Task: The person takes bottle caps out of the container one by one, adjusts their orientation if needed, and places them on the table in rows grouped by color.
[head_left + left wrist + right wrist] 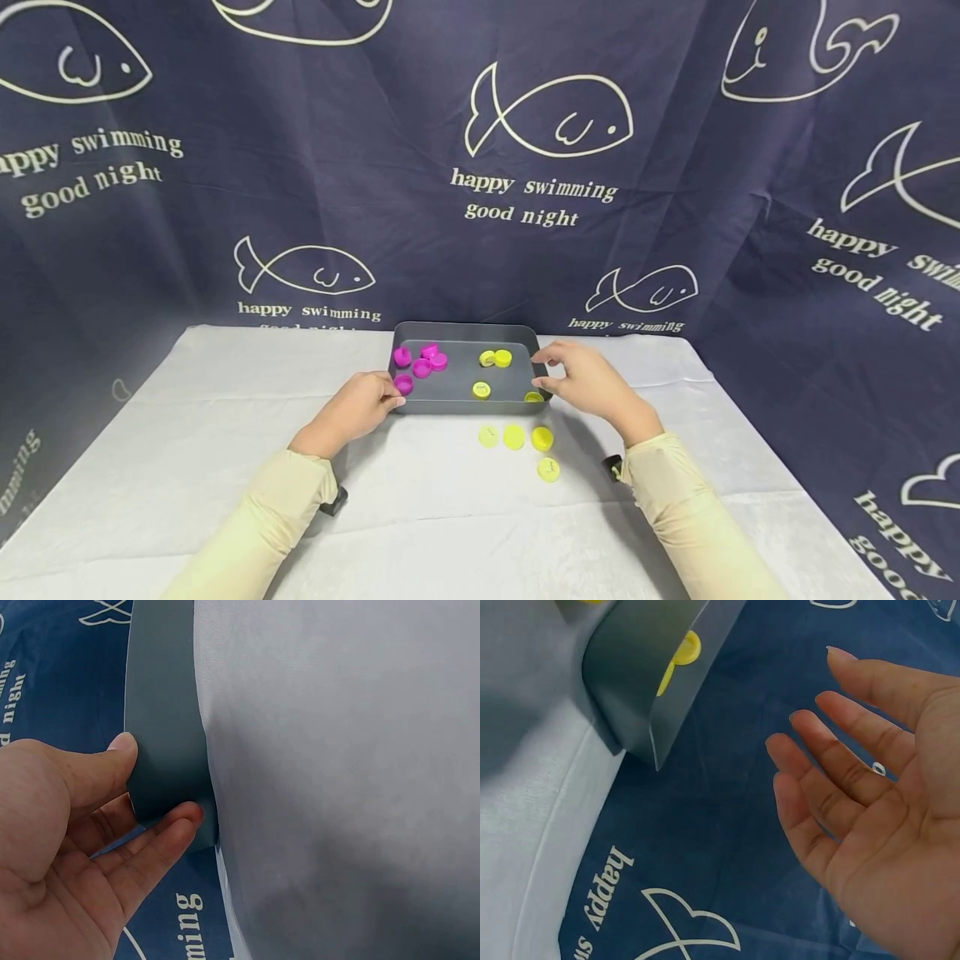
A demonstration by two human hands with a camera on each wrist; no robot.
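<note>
A dark grey rectangular tray (450,407) lies at the back of the table. My left hand (362,406) holds its near left corner; in the left wrist view the thumb (124,746) lies at the wall's edge and fingertips (187,814) touch the corner. Several purple bottle caps (422,367) sit in the tray's left part, and several yellow caps (481,390) are in its right part. Beside the tray's right end is my right hand (588,379), fingers spread and loosely bent, with nothing in it. The right wrist view shows it apart from the tray wall (634,682).
Several more yellow caps (513,437) lie on the white tablecloth (420,525) in front of the tray's right half. Behind the table hangs a dark blue curtain (420,250) printed with fish and words. A black band piece (333,502) shows under the left sleeve.
</note>
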